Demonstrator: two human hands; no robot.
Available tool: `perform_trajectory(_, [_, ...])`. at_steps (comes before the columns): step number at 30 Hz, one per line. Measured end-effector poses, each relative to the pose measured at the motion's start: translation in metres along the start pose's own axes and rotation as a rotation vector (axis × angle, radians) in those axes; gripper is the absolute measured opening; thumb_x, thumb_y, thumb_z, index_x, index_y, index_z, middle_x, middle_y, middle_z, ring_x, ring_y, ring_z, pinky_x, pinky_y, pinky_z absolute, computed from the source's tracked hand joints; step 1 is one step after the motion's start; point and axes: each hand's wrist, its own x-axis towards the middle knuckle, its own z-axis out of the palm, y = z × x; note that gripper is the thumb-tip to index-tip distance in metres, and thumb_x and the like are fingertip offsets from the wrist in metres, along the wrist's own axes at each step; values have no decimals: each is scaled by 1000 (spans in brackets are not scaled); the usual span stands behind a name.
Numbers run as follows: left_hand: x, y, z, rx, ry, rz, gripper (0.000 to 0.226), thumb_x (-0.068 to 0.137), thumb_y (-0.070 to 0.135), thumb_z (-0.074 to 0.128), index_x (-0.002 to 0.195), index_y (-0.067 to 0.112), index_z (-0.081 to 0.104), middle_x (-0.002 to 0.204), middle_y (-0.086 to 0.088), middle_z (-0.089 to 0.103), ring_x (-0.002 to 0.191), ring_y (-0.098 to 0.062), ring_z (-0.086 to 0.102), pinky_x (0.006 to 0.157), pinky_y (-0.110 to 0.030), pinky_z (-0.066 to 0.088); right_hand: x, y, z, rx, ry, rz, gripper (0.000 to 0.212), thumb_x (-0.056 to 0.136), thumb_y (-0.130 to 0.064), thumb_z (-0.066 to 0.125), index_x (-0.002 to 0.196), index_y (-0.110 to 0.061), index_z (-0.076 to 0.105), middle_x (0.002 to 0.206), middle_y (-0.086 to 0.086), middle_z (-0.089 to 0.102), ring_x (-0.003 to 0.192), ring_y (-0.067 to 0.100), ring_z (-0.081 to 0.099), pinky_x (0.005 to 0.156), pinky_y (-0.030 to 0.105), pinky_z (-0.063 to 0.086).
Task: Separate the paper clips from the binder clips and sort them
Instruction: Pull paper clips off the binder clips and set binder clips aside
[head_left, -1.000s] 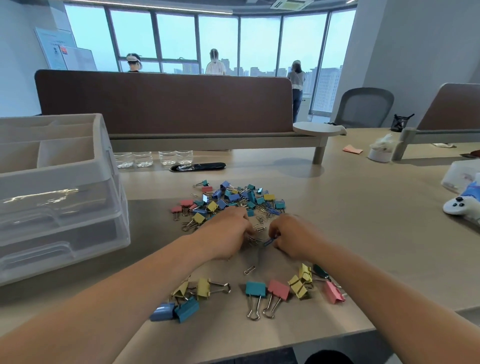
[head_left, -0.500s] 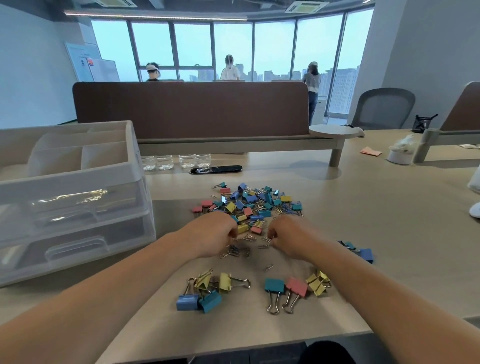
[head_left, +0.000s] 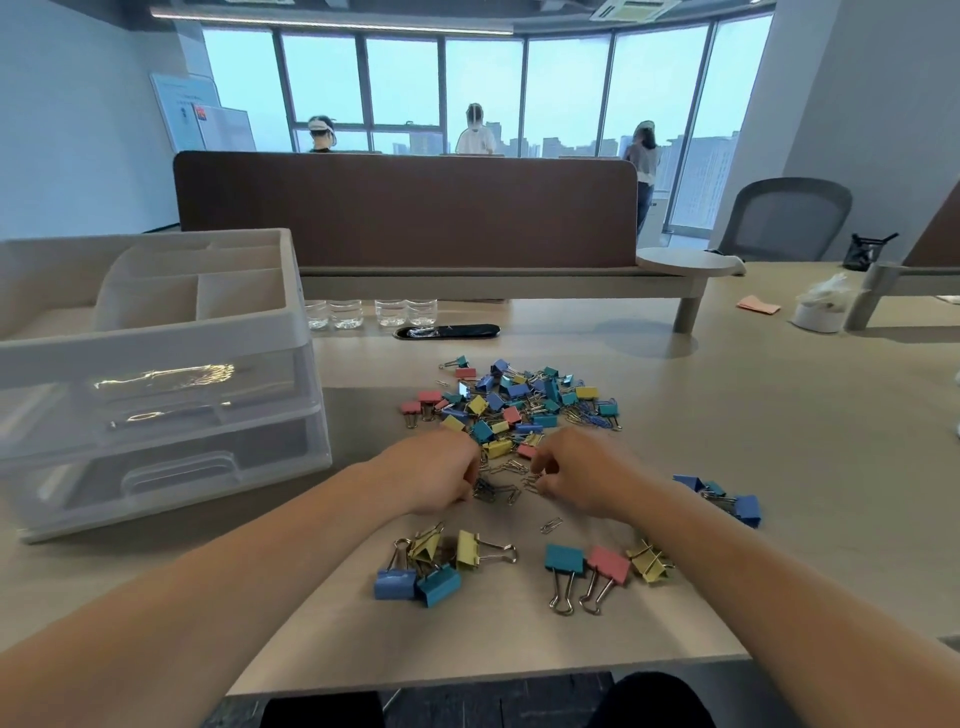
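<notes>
Hardly anything has shifted in the last half second: both hands sit where they were, at the near edge of the heap. Fingers of the left hand (head_left: 434, 480) and right hand (head_left: 582, 475) are curled down, knuckles towards the camera. Their tips are among the loose paper clips (head_left: 501, 491) lying between them at the centre of the frame. Whether either hand actually pinches one cannot be told. One single paper clip (head_left: 550, 525) lies just below them. Above the hands is the mixed heap (head_left: 519, 400) of coloured binder clips and wire clips. Larger binder clips (head_left: 441, 566) lie in groups at lower centre, with blue ones (head_left: 737, 506) beside the right forearm. All rest on the desk (head_left: 779, 415), and a clear drawer unit (head_left: 156, 389) stands at the left.
</notes>
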Motion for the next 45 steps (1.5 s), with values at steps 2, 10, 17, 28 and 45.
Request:
perform_trajectory(2, [1,1,1,-9,8,1,8,91,21,62,97,18,66,92,2,61,87,-15,57,71,-28,46,0,-3,0,3,2,-6,23,92,-34,65,114,-26,67,111,-6,66,93,11,61,84,30,56])
perform_trajectory(10, [0,-6,0,-20,69,18,13,92,22,61,101,17,68,96,-1,64,89,-17,59,70,-27,42,14,-27,4,31,14,-36,16,95,-28,61,108,-23,70,109,-5,68,95,12,61,82,28,53])
perform_trajectory(17, [-3,-15,-3,-5,108,-24,18,93,15,55,106,14,67,107,-4,65,98,-20,58,82,-32,48,29,-37,8,21,-61,-7,13,93,-24,63,102,-17,71,99,1,68,88,18,64,79,34,57])
perform_trajectory(28, [6,-22,-1,-68,90,-75,22,94,14,55,113,19,64,111,-6,65,99,-23,59,76,-31,47,32,-33,10,30,-31,-39,6,94,-21,61,97,-23,66,101,-4,63,88,13,58,74,26,49])
perform_trajectory(45, [0,7,-4,-86,-4,38,30,92,31,65,120,20,64,97,2,61,81,-11,46,61,-24,34,12,-3,-5,25,71,72,5,96,-24,60,94,-24,65,93,-5,64,83,11,60,74,27,53])
